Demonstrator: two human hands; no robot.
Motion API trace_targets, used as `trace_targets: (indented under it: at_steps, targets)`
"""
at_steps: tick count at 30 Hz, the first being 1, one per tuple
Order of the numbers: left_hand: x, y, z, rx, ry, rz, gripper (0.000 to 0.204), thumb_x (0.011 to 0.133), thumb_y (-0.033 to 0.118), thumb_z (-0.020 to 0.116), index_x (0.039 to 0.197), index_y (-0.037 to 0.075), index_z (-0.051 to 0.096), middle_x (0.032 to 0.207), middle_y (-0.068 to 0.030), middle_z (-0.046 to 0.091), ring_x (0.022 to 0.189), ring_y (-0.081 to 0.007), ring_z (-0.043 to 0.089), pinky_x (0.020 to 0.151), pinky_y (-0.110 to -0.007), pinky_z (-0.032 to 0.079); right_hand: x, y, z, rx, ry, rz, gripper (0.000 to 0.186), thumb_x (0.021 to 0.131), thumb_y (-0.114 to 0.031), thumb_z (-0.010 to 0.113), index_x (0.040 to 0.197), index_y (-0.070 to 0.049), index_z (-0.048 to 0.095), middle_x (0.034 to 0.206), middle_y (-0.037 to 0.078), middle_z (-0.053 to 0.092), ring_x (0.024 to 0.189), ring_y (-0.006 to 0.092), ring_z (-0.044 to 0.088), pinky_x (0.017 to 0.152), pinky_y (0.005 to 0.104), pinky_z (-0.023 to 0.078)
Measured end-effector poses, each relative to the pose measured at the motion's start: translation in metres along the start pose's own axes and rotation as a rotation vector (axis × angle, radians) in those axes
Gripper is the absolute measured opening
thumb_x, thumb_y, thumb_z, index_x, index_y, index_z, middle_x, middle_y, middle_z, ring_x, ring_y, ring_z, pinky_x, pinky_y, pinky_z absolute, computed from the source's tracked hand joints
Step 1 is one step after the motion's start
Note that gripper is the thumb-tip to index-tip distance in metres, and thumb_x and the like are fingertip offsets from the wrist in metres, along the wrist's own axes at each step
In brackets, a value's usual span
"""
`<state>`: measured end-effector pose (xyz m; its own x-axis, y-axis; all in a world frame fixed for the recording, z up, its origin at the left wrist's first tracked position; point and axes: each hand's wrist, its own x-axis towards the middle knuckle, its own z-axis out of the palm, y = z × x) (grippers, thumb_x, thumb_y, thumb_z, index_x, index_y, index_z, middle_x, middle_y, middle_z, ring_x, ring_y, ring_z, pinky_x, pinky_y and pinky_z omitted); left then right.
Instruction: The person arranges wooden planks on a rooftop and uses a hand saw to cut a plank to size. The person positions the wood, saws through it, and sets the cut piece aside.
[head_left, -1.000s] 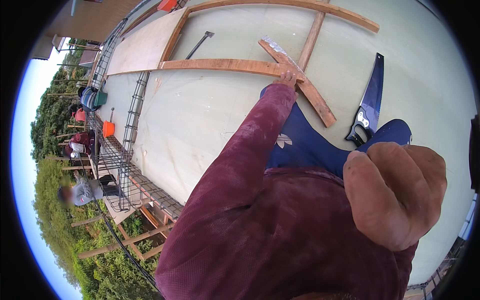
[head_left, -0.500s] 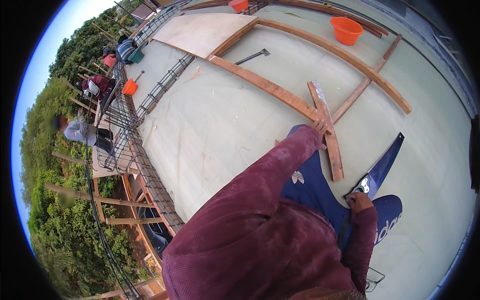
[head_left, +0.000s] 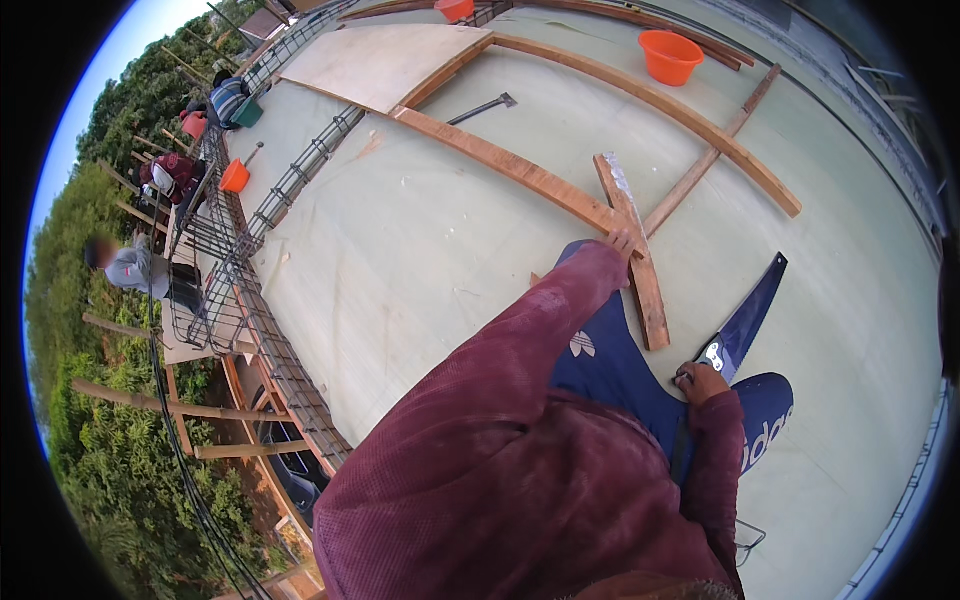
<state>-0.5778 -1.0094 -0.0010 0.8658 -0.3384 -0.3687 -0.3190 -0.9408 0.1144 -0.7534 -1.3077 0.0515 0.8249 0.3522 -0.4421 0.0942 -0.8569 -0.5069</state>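
My right hand (head_left: 703, 383) is closed around the handle of a hand saw (head_left: 748, 322), whose dark blade slants up and away to the right. With my left hand (head_left: 626, 243) I grip the near end of a long wooden beam (head_left: 520, 172), fingers over its top. That end rests on a short plank (head_left: 632, 250) lying crosswise beneath it, with a whitish patch at its far end. The saw blade is apart from the wood. The beam's far end meets a plywood sheet (head_left: 390, 62).
A second long beam (head_left: 660, 90) runs from the plywood over a thin crosspiece (head_left: 705, 160). A hammer-like tool (head_left: 484, 108) lies between the beams. Orange basins (head_left: 670, 57) stand farther off. Rebar cages (head_left: 308, 165) line the left edge, where several co-workers (head_left: 150, 270) are busy.
The view has shifted slightly, so everything sits a little more to the left. My left hand stays on the beam, and my right still holds the hand saw.
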Motion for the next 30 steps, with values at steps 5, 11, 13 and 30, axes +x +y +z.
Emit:
trace_targets:
  at_steps: [5,11,13,30]
  targets:
    - [0.006,0.01,-0.009,0.043,-0.096,-0.035,0.099,0.082,0.043,0.075,0.157,0.009,0.022,0.166,-0.0125,0.015,0.153,-0.0312,0.016,0.12,-0.048,0.028,0.007,0.006,0.004,-0.008,-0.059,-0.01,0.027,0.089,-0.023,0.066,0.11,-0.005,0.071,0.102,0.024,0.071,0.1,0.0405,0.067,0.09,0.0462,0.051]
    - [0.006,0.003,0.0,0.075,-0.037,-0.01,0.095,0.083,0.042,0.074,0.157,0.009,0.023,0.166,-0.0129,0.017,0.153,-0.0315,0.018,0.119,-0.048,0.029,0.01,0.002,0.005,-0.03,-0.095,-0.031,0.027,0.09,-0.022,0.065,0.11,-0.005,0.071,0.104,0.023,0.071,0.103,0.0398,0.066,0.092,0.0457,0.051]
    - [0.004,0.003,-0.001,0.065,-0.024,0.003,0.094,0.084,0.043,0.073,0.156,0.009,0.024,0.166,-0.0132,0.018,0.152,-0.0318,0.019,0.118,-0.048,0.03,0.011,0.003,0.004,-0.014,-0.069,-0.043,0.028,0.09,-0.022,0.065,0.111,-0.005,0.071,0.104,0.024,0.071,0.103,0.0397,0.066,0.093,0.0456,0.051]
    - [-0.003,0.013,-0.007,0.003,0.016,-0.068,0.087,0.089,0.041,0.069,0.155,0.006,0.025,0.164,-0.0159,0.02,0.151,-0.0342,0.02,0.117,-0.048,0.031,0.013,0.005,0.002,0.013,-0.069,-0.047,0.029,0.089,-0.024,0.066,0.111,-0.006,0.072,0.104,0.024,0.071,0.103,0.0399,0.066,0.093,0.0454,0.051]
